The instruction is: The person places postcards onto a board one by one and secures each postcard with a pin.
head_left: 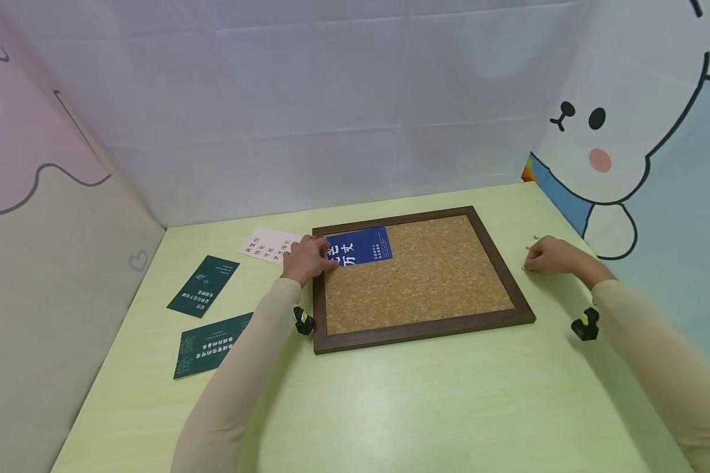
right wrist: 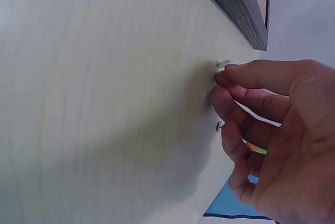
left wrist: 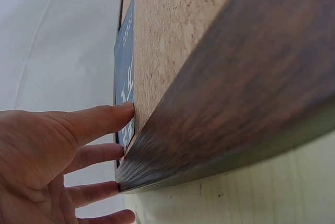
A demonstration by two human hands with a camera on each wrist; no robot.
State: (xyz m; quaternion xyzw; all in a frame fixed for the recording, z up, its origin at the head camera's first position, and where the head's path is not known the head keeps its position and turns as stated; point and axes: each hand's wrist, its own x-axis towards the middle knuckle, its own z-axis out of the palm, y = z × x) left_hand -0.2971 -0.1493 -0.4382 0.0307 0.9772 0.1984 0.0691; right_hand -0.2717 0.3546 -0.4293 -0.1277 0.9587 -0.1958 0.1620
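My left hand (head_left: 307, 260) rests at the left side of the framed cork board (head_left: 426, 282). Its straight thumb and index finger press the blue card (head_left: 363, 246) with white writing onto the cork's upper left corner, while other fingers reach past the dark wooden frame (left wrist: 209, 93). Right of the board, low over the table, my right hand (head_left: 549, 255) pinches a thumbtack (right wrist: 224, 63) between thumb and index finger, its round flat head sticking out. Another thumbtack (right wrist: 219, 126) lies on the table by the curled fingers.
A pale pink card (head_left: 267, 244) lies left of the board, partly behind my left hand. Two dark green cards, one upper (head_left: 204, 286) and one lower (head_left: 210, 345), lie farther left; my left sleeve covers part of the lower one. Hanging cloth (head_left: 331, 131) borders the table.
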